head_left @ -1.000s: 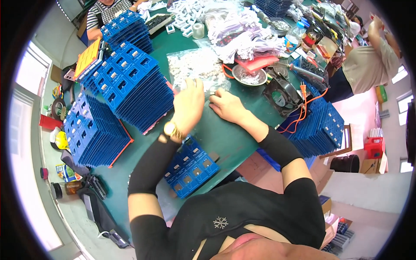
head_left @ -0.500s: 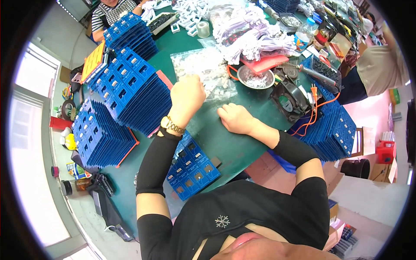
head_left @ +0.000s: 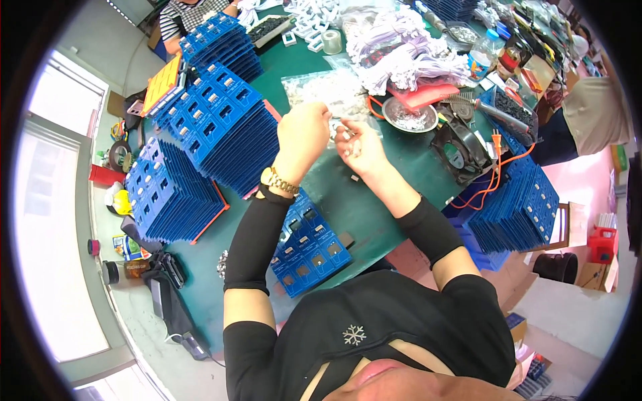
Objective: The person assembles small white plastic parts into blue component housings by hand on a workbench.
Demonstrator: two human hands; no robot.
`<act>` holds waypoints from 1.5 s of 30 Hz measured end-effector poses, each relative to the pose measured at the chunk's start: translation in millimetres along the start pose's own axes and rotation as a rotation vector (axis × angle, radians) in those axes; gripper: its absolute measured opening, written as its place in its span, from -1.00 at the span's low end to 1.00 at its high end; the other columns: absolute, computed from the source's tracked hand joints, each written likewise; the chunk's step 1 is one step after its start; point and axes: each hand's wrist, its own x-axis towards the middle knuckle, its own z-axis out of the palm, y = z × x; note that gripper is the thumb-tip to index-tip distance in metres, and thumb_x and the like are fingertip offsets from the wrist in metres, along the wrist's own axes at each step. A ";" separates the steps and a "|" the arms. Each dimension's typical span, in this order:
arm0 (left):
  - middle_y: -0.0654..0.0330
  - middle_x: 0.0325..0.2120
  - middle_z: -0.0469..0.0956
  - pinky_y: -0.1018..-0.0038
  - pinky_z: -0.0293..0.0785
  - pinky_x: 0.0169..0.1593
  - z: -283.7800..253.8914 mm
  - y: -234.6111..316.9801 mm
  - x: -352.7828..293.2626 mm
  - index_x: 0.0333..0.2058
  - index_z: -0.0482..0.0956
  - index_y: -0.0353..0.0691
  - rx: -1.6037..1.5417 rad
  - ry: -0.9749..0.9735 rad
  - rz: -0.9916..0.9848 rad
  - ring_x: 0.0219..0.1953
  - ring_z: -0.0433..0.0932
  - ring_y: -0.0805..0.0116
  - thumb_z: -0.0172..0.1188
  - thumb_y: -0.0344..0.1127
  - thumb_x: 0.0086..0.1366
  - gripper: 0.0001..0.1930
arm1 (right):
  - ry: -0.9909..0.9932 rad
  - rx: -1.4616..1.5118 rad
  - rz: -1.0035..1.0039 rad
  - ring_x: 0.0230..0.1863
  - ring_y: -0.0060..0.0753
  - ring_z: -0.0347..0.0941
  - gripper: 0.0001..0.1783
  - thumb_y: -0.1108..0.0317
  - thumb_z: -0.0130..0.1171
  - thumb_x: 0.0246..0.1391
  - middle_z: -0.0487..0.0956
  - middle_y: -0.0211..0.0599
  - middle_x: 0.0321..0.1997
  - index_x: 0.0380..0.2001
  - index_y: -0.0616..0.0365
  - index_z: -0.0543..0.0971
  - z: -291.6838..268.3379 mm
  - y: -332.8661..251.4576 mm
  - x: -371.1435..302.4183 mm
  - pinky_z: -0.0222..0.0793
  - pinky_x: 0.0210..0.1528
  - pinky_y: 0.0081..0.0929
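Head view: over the green counter [head_left: 374, 214], the left hand [head_left: 304, 137] is held back upward, the right hand [head_left: 364, 150] palm upward just beside it. Beyond them, a clear bag [head_left: 293, 85] contains white pieces [head_left: 334, 90]; a metal bowl [head_left: 429, 124] contains silvery bits [head_left: 410, 121]. The right grip is loosely open, small white parts [head_left: 348, 136] resting in it. The left grip is curled; its opening and contents cannot be told.

Board stacks [head_left: 224, 140] stand left of the bag [head_left: 324, 87] on the table [head_left: 409, 155], bowl [head_left: 402, 125] and fan [head_left: 460, 152] to its right.
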 end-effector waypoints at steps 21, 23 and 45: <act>-0.09 -0.38 0.54 0.12 0.54 -0.35 79.8 42.3 -71.5 -0.13 0.36 -0.29 -0.037 -0.383 0.083 -0.40 0.61 -0.09 0.16 0.22 0.18 -0.38 | -0.077 -1.442 -0.456 -0.22 -0.65 0.48 -0.61 0.47 0.01 0.04 0.61 -0.38 -0.09 -0.03 0.16 0.59 17.9 -52.9 61.8 0.36 -0.18 -0.62; -0.09 -0.37 0.52 0.12 0.54 -0.35 85.6 49.5 -73.5 -0.12 0.36 -0.29 -0.051 -0.381 0.119 -0.39 0.61 -0.09 0.14 0.23 0.18 -0.37 | -0.041 -1.371 -0.371 -0.23 -0.60 0.50 -0.62 0.47 -0.01 0.04 0.61 -0.35 -0.08 -0.05 0.17 0.59 17.5 -67.9 60.2 0.39 -0.17 -0.59; -0.10 -0.20 0.40 0.19 0.56 -0.37 114.9 28.6 -36.9 -0.17 0.38 -0.37 -0.065 -0.134 0.104 -0.40 0.61 0.01 0.26 0.10 0.12 -0.40 | -0.052 -2.616 -0.675 0.11 0.06 0.38 -0.55 0.48 0.10 -0.04 0.46 -0.11 0.10 0.01 0.14 0.53 53.0 -100.1 9.6 0.36 0.11 -0.15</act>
